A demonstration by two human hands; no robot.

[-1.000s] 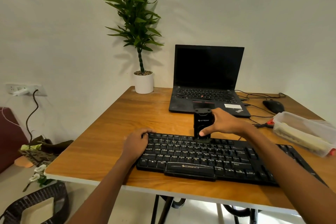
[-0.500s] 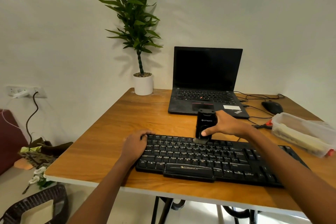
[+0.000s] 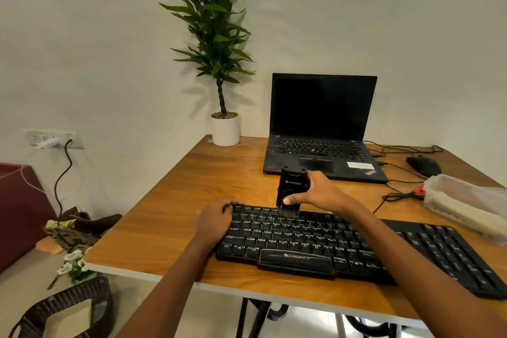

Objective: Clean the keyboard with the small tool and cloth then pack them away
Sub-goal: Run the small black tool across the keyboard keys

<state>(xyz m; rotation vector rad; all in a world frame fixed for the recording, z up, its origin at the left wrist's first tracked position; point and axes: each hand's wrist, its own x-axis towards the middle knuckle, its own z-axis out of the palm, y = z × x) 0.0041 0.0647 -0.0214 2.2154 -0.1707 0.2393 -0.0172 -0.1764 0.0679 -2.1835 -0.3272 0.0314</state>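
Our right hand (image 3: pixel 321 195) grips the small tool (image 3: pixel 292 186) upright, bristles on the top row of the keyboard (image 3: pixel 356 251); our left hand (image 3: pixel 216 221) holds its left end, fingers curled. The keyboard lies near the front edge of the wooden worktop (image 3: pixel 164 233), bare wood to its left; laptop (image 3: pixel 321 145) and potted plant (image 3: pixel 225 129) stand behind, by a white wall (image 3: pixel 109 63)

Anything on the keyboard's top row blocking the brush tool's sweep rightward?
Nothing visible does, though the right hand hides part of it. That hand grips the small black brush tool bristles-down on the black keyboard's top row; the left hand holds its left end.
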